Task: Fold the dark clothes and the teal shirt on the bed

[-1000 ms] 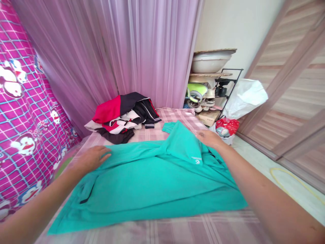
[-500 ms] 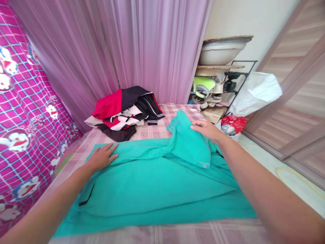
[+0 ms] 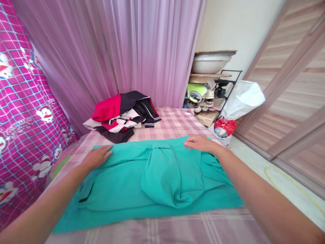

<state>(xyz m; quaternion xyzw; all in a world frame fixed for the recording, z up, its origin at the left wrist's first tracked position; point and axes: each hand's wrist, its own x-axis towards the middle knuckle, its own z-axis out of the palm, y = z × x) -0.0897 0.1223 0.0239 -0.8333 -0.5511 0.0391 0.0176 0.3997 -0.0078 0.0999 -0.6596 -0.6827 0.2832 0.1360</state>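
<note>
A teal jacket (image 3: 119, 189) lies spread across the bed, with a black-edged pocket slit at its left side. One sleeve (image 3: 162, 173) is folded down over the body, its cuff near the top edge and a rounded bulge of cloth lower down. My left hand (image 3: 98, 156) rests flat on the upper left corner of the jacket, fingers stretched out. At the upper right edge is my right hand (image 3: 200, 143), its fingers loosely bent and touching or just above the cloth; its palm is hidden.
A pile of red, navy and white clothes (image 3: 122, 113) sits at the back left of the plaid bedspread (image 3: 177, 122). Beyond the bed's right side stand a shoe rack (image 3: 231, 89), a white bag (image 3: 245, 98) and a red bag (image 3: 225, 127). Purple curtains (image 3: 152, 51) hang behind.
The raised sleeve has come down flat over the jacket's body, and its cuff now lies near the top edge. My right hand has lowered; my left hand stays nearly in place.
</note>
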